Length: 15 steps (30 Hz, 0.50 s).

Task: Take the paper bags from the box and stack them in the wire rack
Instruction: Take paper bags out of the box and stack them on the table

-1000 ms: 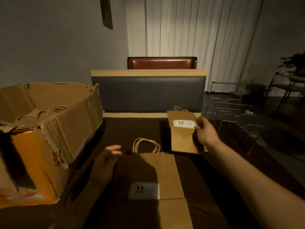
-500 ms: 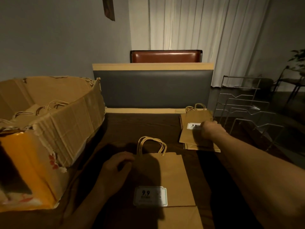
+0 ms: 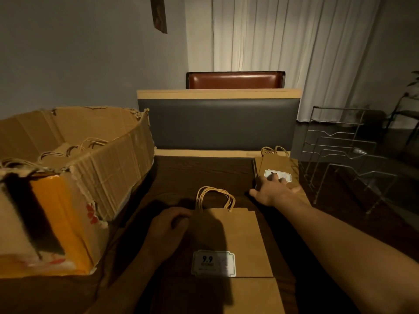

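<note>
Two hands work over a dark wooden bench (image 3: 204, 175). Left grip (image 3: 169, 225) is curled at the upper left corner of a flat paper bag (image 3: 238, 241) lying directly before the person, fingers bent onto the bag's edge beside its twine handles (image 3: 215, 198); a white "9.9" label (image 3: 213, 264) sits nearer the person than this grip. Right grip (image 3: 273, 189) lies released, fingers spread flat on a small stack of bags (image 3: 275, 164), fingertips touching the top bag's label (image 3: 277, 175). Just right of the right grip stands the wire rack (image 3: 344, 152), its slots holding no bags. Well left of the left grip sits the torn cardboard box (image 3: 113, 168), with more bag handles (image 3: 74, 148) showing inside. Beyond both grips rises a grey padded backrest (image 3: 217, 123).
</note>
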Available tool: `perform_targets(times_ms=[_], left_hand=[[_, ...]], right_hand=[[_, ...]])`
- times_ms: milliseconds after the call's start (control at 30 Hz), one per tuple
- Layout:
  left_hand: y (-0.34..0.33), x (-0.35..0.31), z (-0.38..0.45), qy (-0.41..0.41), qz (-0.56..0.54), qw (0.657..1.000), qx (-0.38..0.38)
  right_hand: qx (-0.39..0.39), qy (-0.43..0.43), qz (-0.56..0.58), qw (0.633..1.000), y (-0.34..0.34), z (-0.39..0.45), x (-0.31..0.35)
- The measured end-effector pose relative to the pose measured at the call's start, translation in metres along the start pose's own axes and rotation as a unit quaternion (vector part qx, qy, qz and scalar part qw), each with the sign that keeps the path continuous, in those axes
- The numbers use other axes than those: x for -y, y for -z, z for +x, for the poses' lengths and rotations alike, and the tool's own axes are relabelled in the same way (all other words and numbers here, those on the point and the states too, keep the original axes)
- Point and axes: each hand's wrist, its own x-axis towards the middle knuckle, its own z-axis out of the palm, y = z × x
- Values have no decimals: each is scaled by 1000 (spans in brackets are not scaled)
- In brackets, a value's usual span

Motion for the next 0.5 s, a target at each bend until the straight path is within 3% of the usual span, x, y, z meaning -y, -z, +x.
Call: perform_targets(times_ms=[233, 400, 500], left_hand=[[-3, 5, 1, 19, 27, 999, -11], [-4, 0, 3, -5, 48, 999, -5], [-2, -2, 2, -35, 113, 993, 14]], right_hand=[[-26, 55, 11, 998, 0, -17, -16], [-22, 89, -20, 996, -5, -28, -18], [-38, 130, -37, 990, -2, -44, -12]])
